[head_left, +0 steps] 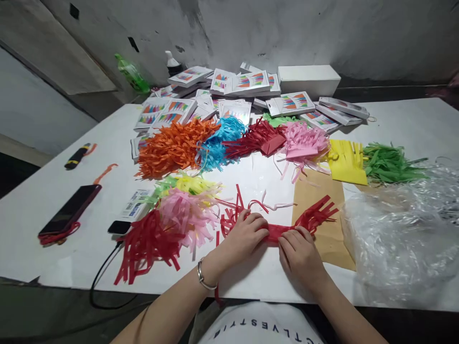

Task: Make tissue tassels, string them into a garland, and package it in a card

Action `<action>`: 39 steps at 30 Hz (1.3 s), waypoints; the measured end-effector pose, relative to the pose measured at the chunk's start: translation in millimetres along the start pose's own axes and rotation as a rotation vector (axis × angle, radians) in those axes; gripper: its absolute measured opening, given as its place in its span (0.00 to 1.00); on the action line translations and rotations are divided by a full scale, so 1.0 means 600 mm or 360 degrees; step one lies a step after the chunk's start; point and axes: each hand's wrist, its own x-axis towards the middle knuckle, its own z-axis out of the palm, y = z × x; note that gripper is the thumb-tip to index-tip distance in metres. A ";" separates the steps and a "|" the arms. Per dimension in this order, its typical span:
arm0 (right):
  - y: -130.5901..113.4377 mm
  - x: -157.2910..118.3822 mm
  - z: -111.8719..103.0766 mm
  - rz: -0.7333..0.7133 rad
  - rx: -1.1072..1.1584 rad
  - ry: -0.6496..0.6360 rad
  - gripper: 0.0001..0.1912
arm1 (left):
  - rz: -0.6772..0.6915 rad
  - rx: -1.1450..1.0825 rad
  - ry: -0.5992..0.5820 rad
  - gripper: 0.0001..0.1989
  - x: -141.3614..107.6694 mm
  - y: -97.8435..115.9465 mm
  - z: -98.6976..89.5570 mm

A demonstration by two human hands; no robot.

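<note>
A red paper tassel [275,233] with fringe at both ends lies crosswise before me on the table. My left hand [249,234] is closed over its left part, fingers bent and pressed onto the paper. At the right part, my right hand [299,248] pinches the lower edge with curled fingers. The solid band between the hands looks flat, and the cut strips spread out beyond each hand. Loose red strips lie by my left hand. Just left are a pink paper tassel [186,215] and another red one [152,241].
Orange [175,145], blue [224,143], pink [304,138], yellow [347,162] and green paper fringes [389,165] line the table's middle. Printed boxes [247,83] pile up behind. Clear plastic bags [401,239] lie right, over brown paper [319,186]. A phone [70,210] lies left.
</note>
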 end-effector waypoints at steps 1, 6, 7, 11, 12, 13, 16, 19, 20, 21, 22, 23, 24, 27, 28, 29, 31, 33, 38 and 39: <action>-0.001 0.001 -0.002 0.0036 0.0048 -0.0008 0.07 | -0.0008 0.0028 0.0021 0.05 0.000 0.004 0.008; 0.004 -0.002 -0.003 -0.0006 -0.0070 -0.0121 0.09 | -0.0057 -0.0098 0.0044 0.07 -0.010 0.002 0.011; 0.006 -0.004 -0.002 -0.0027 -0.0106 -0.0126 0.10 | -0.0096 -0.0149 0.0054 0.08 -0.013 -0.003 0.006; 0.008 -0.012 0.003 -0.0078 -0.0164 -0.0075 0.12 | -0.0461 -0.0218 0.0232 0.09 -0.028 -0.031 -0.016; 0.008 -0.013 0.004 -0.0085 -0.0171 -0.0057 0.12 | -0.0536 -0.0202 0.0256 0.08 -0.030 -0.038 -0.021; 0.007 -0.014 0.004 -0.0087 -0.0174 -0.0045 0.13 | -0.0581 -0.0186 0.0251 0.07 -0.030 -0.044 -0.026; 0.005 -0.015 0.006 -0.0073 -0.0176 -0.0040 0.13 | -0.0559 -0.0157 0.0115 0.06 -0.023 -0.048 -0.038; 0.004 -0.016 0.007 -0.0063 -0.0174 -0.0055 0.13 | -0.0439 -0.0138 -0.0080 0.05 -0.008 -0.036 -0.041; 0.004 -0.017 0.007 -0.0062 -0.0175 -0.0056 0.13 | -0.0403 -0.0127 -0.0141 0.04 -0.003 -0.032 -0.040; 0.004 -0.017 0.008 -0.0062 -0.0175 -0.0057 0.13 | -0.0382 -0.0111 -0.0192 0.04 0.001 -0.028 -0.038; 0.004 -0.018 0.008 -0.0063 -0.0176 -0.0052 0.13 | -0.0378 -0.0089 -0.0228 0.05 0.004 -0.025 -0.036; 0.004 -0.019 0.008 -0.0064 -0.0178 -0.0046 0.13 | -0.0392 -0.0063 -0.0248 0.06 0.005 -0.025 -0.035; 0.004 -0.020 0.009 -0.0065 -0.0178 -0.0036 0.13 | -0.0423 -0.0038 -0.0248 0.06 0.004 -0.027 -0.035; 0.004 -0.022 0.010 -0.0057 -0.0169 -0.0026 0.13 | -0.0557 0.0039 -0.0192 0.06 -0.004 -0.042 -0.042; 0.004 -0.023 0.011 -0.0050 -0.0164 -0.0030 0.13 | -0.0616 0.0076 -0.0138 0.07 -0.009 -0.048 -0.046; 0.003 -0.023 0.011 -0.0045 -0.0162 -0.0032 0.13 | -0.0679 0.0118 -0.0054 0.06 -0.013 -0.052 -0.051; 0.001 -0.022 0.013 -0.0033 -0.0167 -0.0013 0.13 | -0.0739 0.0169 0.0134 0.04 -0.018 -0.049 -0.057; -0.003 -0.019 0.015 -0.0011 -0.0174 0.0028 0.11 | -0.0591 0.0121 0.0215 0.08 -0.019 -0.032 -0.055; -0.007 -0.011 0.014 0.0022 -0.0102 0.0033 0.07 | -0.0060 0.0015 0.0012 0.05 -0.010 0.032 -0.006; -0.005 -0.012 0.013 -0.0002 -0.0096 -0.0010 0.07 | -0.0060 0.0013 0.0004 0.05 -0.011 0.038 0.005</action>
